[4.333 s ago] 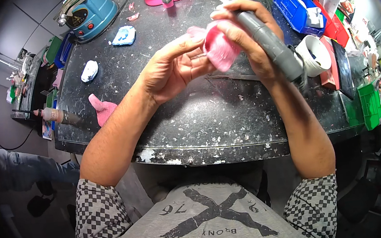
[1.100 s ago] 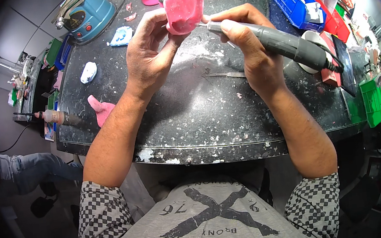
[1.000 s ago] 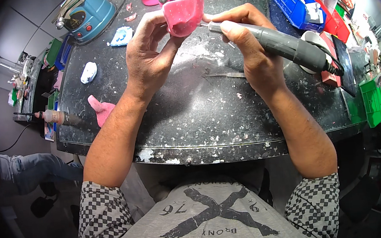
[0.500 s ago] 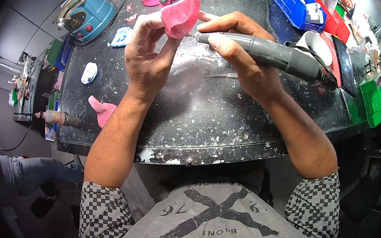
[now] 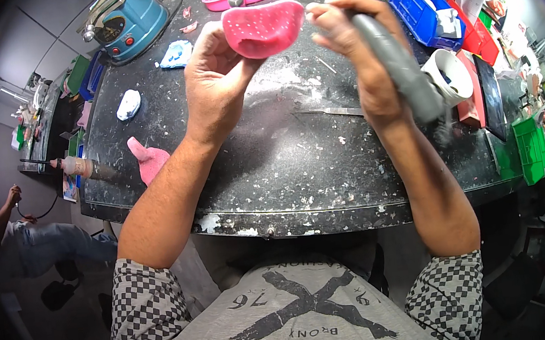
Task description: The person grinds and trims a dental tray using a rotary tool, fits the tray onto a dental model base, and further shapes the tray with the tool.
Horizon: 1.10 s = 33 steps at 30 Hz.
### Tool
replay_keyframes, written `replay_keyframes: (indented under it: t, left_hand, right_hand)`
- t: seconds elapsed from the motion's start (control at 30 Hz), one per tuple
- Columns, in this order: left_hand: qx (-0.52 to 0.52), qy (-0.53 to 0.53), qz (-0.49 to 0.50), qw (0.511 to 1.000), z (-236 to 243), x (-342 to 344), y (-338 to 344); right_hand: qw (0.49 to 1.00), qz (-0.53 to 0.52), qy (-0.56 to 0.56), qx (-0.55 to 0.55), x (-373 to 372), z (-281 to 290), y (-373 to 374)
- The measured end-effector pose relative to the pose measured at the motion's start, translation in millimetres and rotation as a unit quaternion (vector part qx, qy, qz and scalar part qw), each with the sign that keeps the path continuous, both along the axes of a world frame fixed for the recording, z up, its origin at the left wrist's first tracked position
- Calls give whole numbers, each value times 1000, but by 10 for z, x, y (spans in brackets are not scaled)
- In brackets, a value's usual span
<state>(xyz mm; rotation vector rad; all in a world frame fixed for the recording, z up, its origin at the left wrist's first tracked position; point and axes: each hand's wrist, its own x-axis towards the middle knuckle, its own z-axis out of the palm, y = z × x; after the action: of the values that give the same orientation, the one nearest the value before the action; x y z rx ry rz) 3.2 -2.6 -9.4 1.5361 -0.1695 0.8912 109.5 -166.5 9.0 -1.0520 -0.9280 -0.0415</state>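
Swung away from the cupped pink piece (image 5: 263,30) my left hand (image 5: 215,87) grips, my right hand (image 5: 368,59) holds a grey handpiece (image 5: 402,72).

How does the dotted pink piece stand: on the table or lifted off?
Lifted off: the left hand holds the dotted pink piece up above the table.

Wears a grey T-shirt (image 5: 295,335), printed with a dark brushstroke cross (image 5: 311,300), well behind the left hand (image 5: 215,90) and the right hand (image 5: 367,62). Has short black-and-grey checkered sleeves (image 5: 144,297), one behind each.
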Motion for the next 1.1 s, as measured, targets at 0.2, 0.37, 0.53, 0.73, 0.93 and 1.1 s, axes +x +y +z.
replay_keyframes:
  t: [0.2,0.37,0.53,0.73,0.93,1.1]
  left_hand:
    - [-151,63,-42,986,7,19,-259]
    - [-267,119,-177,940,47,-75,-269]
    - [-282,113,-193,933,38,-88,-282]
    - [-218,110,-102,964,47,-90,-350]
    - [-205,90,-79,971,-2,-63,-339]
    - [-214,97,-80,969,2,-83,-327]
  right_hand:
    - [996,0,-2,-94,-101,-1,-25]
    - [998,-10,-29,-51,-86,-46,4]
    - [997,-20,-42,-58,-98,-121,27]
    - [991,-57,-98,-77,-154,-128,53]
    - [989,-54,-116,-76,-157,-131,46]
    - [988,-52,-98,-109,-180,-124,35]
